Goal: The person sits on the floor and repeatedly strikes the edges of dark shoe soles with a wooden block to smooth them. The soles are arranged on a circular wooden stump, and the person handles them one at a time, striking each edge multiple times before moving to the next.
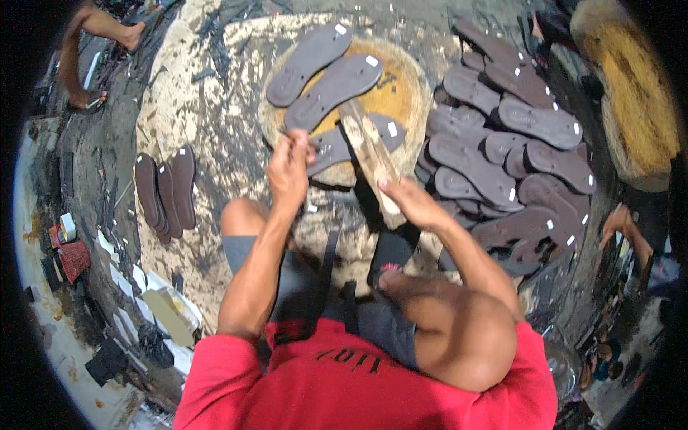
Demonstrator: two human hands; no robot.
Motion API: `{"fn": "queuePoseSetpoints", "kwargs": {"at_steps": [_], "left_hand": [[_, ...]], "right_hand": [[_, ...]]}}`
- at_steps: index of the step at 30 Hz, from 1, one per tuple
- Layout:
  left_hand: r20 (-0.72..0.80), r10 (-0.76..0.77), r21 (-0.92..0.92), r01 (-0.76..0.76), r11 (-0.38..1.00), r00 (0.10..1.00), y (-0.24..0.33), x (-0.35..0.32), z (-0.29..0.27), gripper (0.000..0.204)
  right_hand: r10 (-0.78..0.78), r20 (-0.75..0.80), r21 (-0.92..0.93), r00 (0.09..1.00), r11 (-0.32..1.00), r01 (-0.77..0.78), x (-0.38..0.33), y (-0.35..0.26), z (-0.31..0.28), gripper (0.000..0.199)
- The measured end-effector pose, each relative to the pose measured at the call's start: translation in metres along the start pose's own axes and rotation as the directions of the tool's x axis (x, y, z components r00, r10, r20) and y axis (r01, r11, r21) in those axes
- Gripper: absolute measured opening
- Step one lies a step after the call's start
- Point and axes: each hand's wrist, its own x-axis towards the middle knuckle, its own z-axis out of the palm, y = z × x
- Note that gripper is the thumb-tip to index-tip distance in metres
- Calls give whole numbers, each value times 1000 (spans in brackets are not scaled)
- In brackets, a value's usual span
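Wooden round chopping block [401, 93] carries dark brown rubber sandal soles [331, 87]; on it, left hand [289, 166] fingers pinch a sole, right hand [410, 202] clamps a wooden mallet [368, 152].

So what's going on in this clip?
A person sits on the floor at a round wooden block with dark brown sandal soles lying on it. The left hand pinches a small tool against a sole's edge; the right hand grips a wooden stick laid across the block. A big pile of soles lies to the right, and three more soles lie to the left.
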Motion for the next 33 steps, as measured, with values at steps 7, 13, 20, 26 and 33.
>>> {"fn": "queuePoseSetpoints", "kwargs": {"at_steps": [7, 13, 20, 26, 33], "left_hand": [[113, 134, 262, -160, 952, 985, -2, -10, -10, 24], [128, 317, 332, -342, 879, 940, 2, -11, -5, 17], [351, 408, 550, -538, 639, 843, -38, -17, -13, 19], [252, 304, 438, -389, 811, 919, 1, -10, -4, 17], [207, 625, 356, -652, 669, 753, 22, -20, 5, 19]], "right_hand": [[54, 5, 143, 999, 988, -54, 1, -11, -4, 54], [-303, -200, 28, 932, 949, 315, -73, -178, -17, 49], [-88, -29, -518, 996, 853, 61, -28, -76, 16, 56], [-130, 97, -417, 987, 895, 159, 16, 24, -4, 68], [-127, -59, -295, 990, 950, 104, 22, 9, 3, 90]]}}
